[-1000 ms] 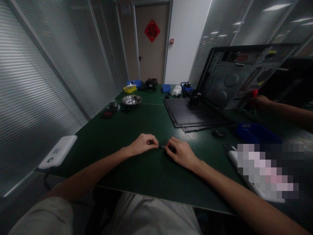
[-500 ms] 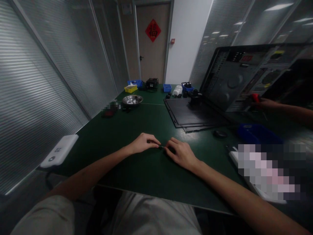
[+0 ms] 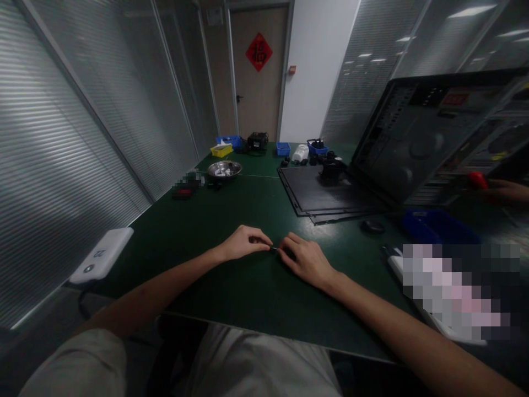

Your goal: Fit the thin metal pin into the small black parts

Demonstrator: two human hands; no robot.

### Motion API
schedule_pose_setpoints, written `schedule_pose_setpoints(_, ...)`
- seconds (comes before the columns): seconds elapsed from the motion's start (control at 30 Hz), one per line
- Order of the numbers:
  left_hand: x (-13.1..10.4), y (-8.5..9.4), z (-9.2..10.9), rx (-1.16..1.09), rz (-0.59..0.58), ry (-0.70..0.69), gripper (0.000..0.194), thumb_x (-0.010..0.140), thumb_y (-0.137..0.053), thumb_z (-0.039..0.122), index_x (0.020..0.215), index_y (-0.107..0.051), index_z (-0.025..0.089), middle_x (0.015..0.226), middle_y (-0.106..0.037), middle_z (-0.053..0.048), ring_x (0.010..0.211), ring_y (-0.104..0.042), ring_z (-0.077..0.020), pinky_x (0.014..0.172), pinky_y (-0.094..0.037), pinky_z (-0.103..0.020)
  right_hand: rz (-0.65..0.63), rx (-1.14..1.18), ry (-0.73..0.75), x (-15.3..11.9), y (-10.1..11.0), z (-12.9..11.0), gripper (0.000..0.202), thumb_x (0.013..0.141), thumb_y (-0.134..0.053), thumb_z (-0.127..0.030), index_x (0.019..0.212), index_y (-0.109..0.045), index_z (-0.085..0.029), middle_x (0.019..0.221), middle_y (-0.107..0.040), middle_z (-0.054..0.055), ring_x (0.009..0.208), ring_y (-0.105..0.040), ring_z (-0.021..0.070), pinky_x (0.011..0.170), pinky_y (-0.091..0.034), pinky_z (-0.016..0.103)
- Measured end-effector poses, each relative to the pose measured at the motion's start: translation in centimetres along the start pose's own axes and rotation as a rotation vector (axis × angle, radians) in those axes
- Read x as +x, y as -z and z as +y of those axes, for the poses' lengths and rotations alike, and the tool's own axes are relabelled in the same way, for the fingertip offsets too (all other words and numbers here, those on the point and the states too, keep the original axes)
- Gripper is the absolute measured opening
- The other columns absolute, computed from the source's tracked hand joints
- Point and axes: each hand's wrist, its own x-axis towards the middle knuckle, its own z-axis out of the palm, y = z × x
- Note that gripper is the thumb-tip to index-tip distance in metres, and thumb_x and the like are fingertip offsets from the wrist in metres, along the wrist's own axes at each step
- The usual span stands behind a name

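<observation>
Silvery sliver [image 3: 274, 248] between 2 inward-angled hands [image 3: 242, 242] [image 3: 308, 262]

Clear middle, crowded right

I have open bench [image 3: 231, 204] from the near edge up to the metal bowl [image 3: 224, 170] at far left; rightward, the black panels [image 3: 322, 190], mouse [image 3: 372, 226] and blue bin [image 3: 438, 225] block me.

smooth green tabletop [image 3: 231, 209], soft sheen under light | round shiny silver metal bowl [image 3: 224, 170] | flat black panels [image 3: 322, 190], dull, plastic or metal unclear | brown wood-look door [image 3: 260, 99], matt | pale grey cloth trousers [image 3: 256, 358], matt, creased
</observation>
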Motion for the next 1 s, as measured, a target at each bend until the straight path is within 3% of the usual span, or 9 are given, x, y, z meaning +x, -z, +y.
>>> schedule_pose_setpoints(0.57,-0.2,-0.9,-0.1,-0.021,0.028,-0.009,0.025,0.091,-0.075,0.04,0.104,-0.083,0.02,0.095,-0.077,-0.006,0.083,-0.068,-0.0188,0.076,-0.049,-0.028,0.017,-0.009,0.078,0.1,-0.4,-0.4,0.019,0.109,-0.044,-0.034,0.11,-0.059,-0.022,0.105,-0.062,0.006,0.077,-0.062,0.0166,0.064,-0.043,0.029)
schedule_pose_setpoints(0.77,0.0,-0.5,-0.3,-0.168,0.079,-0.055,0.02,0.089,-0.078,0.036,0.098,-0.083,0.019,0.114,-0.073,-0.01,0.099,-0.068,-0.0216,0.084,-0.052,-0.031,0.079,0.109,-0.001,0.0,0.2,-0.2,0.016,0.108,-0.047,-0.034,0.106,-0.06,-0.023,0.103,-0.063,0.005,0.077,-0.061,0.0159,0.068,-0.045,0.028)
schedule_pose_setpoints(1.0,0.8,-0.5,-0.8,-0.064,0.103,0.039,0.024,0.096,-0.069,0.034,0.111,-0.08,0.019,0.1,-0.071,-0.007,0.08,-0.061,-0.0158,0.069,-0.045,-0.026,0.155,0.177,-0.029,0.2,-0.2,0.4,0.018,0.107,-0.048,-0.036,0.102,-0.06,-0.023,0.098,-0.063,0.004,0.079,-0.061,0.0173,0.072,-0.047,0.03)
